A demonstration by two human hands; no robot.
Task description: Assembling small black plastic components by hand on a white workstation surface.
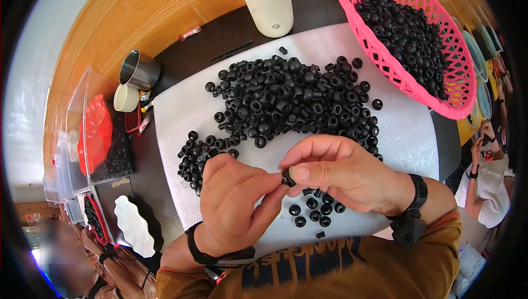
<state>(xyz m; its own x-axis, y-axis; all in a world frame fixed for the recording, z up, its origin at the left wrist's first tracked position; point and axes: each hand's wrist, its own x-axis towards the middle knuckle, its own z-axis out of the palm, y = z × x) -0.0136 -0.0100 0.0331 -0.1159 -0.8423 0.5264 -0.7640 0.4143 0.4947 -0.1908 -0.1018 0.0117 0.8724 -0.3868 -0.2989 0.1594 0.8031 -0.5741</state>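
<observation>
Over the white foam sheet [404,150] my two hands meet at the fingertips. Between thumb and finger, my right hand [346,175] pinches a small black round part [286,177]. My left hand [234,203] has its thumb and forefinger closed on the near-left side of that same part, whose details are mostly hidden. Beyond the hands lies a large heap of black ball-shaped parts with holes [286,95]. A smaller heap of black parts [193,159] sits left of my left hand. Several loose black parts [313,203] rest under my right wrist, close to my body.
A pink lattice basket [404,83] full of black parts stands at the far right. A white cylinder [267,2] is at the back. To the left are a metal cup [139,70], a red tray [96,134] and a white scalloped dish [133,226]. Other people sit on both sides.
</observation>
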